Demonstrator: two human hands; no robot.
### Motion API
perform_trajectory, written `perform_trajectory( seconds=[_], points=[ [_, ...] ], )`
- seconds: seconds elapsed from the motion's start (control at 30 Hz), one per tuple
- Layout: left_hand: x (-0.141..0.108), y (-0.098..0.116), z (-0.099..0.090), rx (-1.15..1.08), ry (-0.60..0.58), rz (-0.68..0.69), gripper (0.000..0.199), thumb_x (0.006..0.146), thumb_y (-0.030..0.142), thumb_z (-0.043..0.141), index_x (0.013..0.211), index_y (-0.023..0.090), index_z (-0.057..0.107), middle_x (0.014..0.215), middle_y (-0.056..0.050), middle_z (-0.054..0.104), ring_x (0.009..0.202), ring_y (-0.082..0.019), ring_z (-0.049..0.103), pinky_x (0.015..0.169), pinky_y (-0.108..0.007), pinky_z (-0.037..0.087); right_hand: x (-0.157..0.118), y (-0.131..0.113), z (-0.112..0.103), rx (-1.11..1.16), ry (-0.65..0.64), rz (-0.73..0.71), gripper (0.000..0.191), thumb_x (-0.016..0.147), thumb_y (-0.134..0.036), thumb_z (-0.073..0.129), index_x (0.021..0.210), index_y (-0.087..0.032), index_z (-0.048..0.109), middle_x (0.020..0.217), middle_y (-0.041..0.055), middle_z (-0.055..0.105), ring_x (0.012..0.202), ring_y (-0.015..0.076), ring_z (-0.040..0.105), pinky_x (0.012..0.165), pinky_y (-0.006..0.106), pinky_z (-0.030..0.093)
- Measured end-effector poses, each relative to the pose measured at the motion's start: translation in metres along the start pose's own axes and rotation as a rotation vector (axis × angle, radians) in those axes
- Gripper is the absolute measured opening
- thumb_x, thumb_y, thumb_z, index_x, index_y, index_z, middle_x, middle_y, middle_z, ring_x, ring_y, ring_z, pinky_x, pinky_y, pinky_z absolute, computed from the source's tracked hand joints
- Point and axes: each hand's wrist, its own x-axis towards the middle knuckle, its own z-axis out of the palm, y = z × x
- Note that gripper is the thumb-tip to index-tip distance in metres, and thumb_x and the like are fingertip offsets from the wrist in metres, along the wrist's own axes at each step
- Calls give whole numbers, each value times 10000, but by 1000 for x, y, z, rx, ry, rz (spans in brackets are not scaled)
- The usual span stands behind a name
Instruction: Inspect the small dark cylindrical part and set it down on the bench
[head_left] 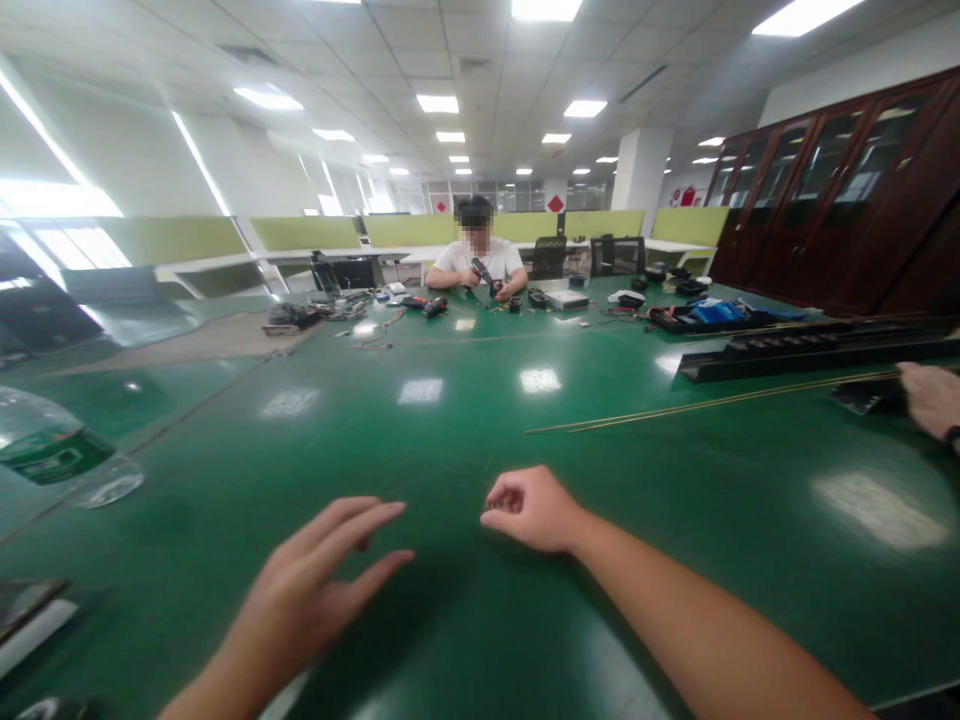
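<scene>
My left hand [322,565] is raised over the green table [450,450], its fingers stretched out and apart from the thumb, with nothing between them. To its right, my right hand [536,510] is curled, thumb against the bent fingers. Something small and dark shows at its fingertips, too small to name. A gap separates the two hands.
A plastic bottle [56,450] lies at the left. Thin brass-coloured rods [675,408] and black metal channels [810,350] lie at the right, beside another person's hand [934,400]. Across the table a person [480,262] holds a power tool among parts and wires.
</scene>
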Motion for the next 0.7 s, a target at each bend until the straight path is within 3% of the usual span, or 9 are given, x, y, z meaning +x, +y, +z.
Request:
perform_trajectory(
  seconds=[0.1, 0.23, 0.37, 0.53, 0.7],
  points=[
    [29, 22, 51, -116, -195, 178, 265, 918, 274, 616, 1183, 260, 629, 1036, -50, 668, 867, -170, 653, 749, -271, 532, -2, 3, 5, 72, -85, -10, 198, 715, -306, 750, 838, -151, 734, 662, 4, 671, 566, 120, 576, 513, 207, 410],
    [48, 32, 94, -310, -221, 157, 211, 938, 187, 538, 1096, 224, 673, 876, -43, 655, 756, -144, 628, 655, -228, 484, 1, 8, 3, 28, -61, 11, 149, 679, -176, 678, 817, -153, 728, 706, 15, 714, 628, 140, 639, 549, 202, 450],
    [45, 28, 98, -356, -222, 98, 209, 945, 210, 549, 1110, 224, 678, 873, -43, 651, 763, -142, 622, 662, -225, 478, 2, 7, 0, -48, -80, 52, 167, 673, -199, 679, 827, -176, 742, 743, 19, 743, 666, 159, 675, 568, 212, 466],
    [42, 31, 90, -294, -255, 148, 188, 959, 314, 562, 1041, 234, 711, 839, -41, 639, 737, -142, 613, 643, -234, 464, 0, 2, -2, -102, -128, 34, 179, 643, -217, 719, 814, -178, 756, 729, 21, 745, 655, 163, 673, 564, 218, 460],
    [40, 36, 91, -207, -205, 170, 166, 949, 257, 568, 1048, 235, 700, 945, -46, 676, 779, -159, 621, 675, -276, 469, 0, 0, -4, -151, -134, 19, 162, 666, -208, 687, 805, -181, 767, 703, 14, 732, 623, 153, 654, 547, 215, 443]
  ],
)
